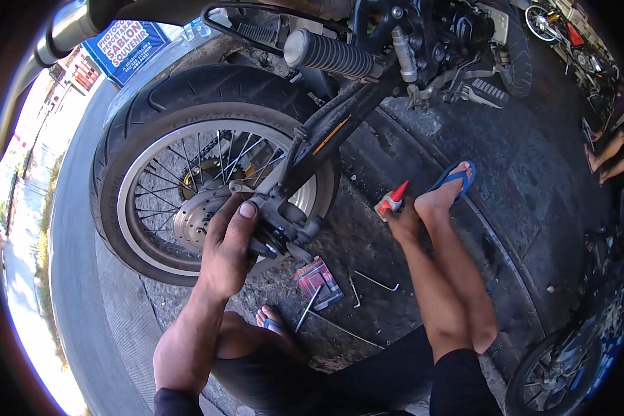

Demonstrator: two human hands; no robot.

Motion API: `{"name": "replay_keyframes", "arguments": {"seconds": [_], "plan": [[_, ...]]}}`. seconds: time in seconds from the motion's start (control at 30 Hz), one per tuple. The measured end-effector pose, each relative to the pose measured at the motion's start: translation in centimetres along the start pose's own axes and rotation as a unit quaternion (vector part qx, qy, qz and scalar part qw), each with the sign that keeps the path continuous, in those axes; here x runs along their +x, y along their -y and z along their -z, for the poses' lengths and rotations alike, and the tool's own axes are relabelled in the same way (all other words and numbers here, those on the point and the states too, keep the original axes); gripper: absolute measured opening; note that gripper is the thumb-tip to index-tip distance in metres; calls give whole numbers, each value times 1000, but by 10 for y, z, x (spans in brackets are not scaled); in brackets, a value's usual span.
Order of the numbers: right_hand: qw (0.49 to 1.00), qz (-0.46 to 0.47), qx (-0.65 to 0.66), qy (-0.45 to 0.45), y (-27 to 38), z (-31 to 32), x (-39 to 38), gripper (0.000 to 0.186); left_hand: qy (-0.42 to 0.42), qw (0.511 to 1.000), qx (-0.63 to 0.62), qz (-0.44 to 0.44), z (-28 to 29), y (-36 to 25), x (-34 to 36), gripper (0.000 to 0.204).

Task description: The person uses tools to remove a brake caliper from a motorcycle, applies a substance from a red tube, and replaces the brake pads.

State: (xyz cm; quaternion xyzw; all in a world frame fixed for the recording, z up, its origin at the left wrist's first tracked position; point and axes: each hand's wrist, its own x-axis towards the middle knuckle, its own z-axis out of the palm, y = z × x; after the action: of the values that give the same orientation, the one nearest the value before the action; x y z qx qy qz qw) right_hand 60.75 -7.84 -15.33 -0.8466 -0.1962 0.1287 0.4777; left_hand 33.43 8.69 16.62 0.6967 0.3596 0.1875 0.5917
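My left hand (pixel 230 239) is closed around the near side of a dark metal brake caliper (pixel 295 220), thumb on top. The caliper is beside the brake disc (pixel 193 220) of the motorcycle's spoked rear wheel (pixel 166 156), under the black swingarm (pixel 333 132). My fingers hide part of the caliper and disc. To the right, low over the floor by my foot, my right hand (pixel 403 225) grips a small white squeeze bottle with a red pointed nozzle (pixel 395 195). The bottle's lower part is covered by the fingers.
A red-and-dark blister package (pixel 319 281) is on the floor below the caliper, with a metal tool (pixel 308 308) across it. Hex keys (pixel 376 281) and a long thin rod (pixel 347 328) lie nearby. Another wheel (pixel 555 371) is at lower right. A person's legs (pixel 610 156) show at far right.
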Motion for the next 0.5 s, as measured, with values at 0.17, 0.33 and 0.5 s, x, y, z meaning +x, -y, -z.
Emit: {"name": "replay_keyframes", "arguments": {"seconds": [0.17,0.33,0.5], "plan": [[995,54,-4,-87,-25,-51,3,46,-12,1000,-11,1,-10,-3,1,56],[974,55,31,-220,-24,-35,84,46,1,1000,6,2,-7,-3,2,62],[976,23,-46,-214,-28,-39,126,46,44,998,-33,-13,0,6,7,65]]}}
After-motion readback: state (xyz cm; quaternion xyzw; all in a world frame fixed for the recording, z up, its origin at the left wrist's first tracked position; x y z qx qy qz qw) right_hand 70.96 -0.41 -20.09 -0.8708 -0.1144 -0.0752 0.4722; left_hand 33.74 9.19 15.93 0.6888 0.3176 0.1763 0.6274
